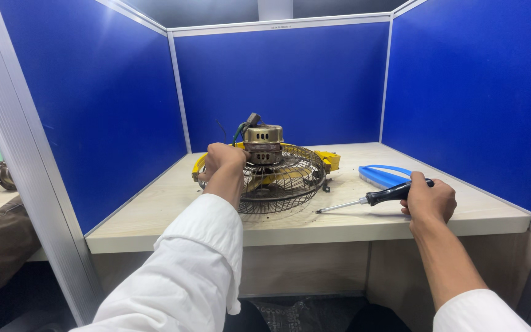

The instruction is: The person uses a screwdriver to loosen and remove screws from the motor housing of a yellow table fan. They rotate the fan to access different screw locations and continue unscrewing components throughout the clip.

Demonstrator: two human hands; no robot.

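Fan motor steadied, screwdriver held at the bench edge

Slippage is the main risk judged here: the wire guard (pixel 281 181) rests dish-like on the bench (pixel 155 215), so the motor (pixel 263 144) mounted at its centre could rock or slide if it is pressed off-centre. The left hand (pixel 221 161) is clenched on the guard's left rim, just beside the motor. The right hand (pixel 428 200) is closed around the black handle of a screwdriver (pixel 370 199), well apart from the motor, with the tip pointed left toward the guard. Fingers could be scraped if the tip skids on the wires. A blue fan blade (pixel 382 176) lies behind the right hand, and a yellow part (pixel 329 160) sits behind the guard.
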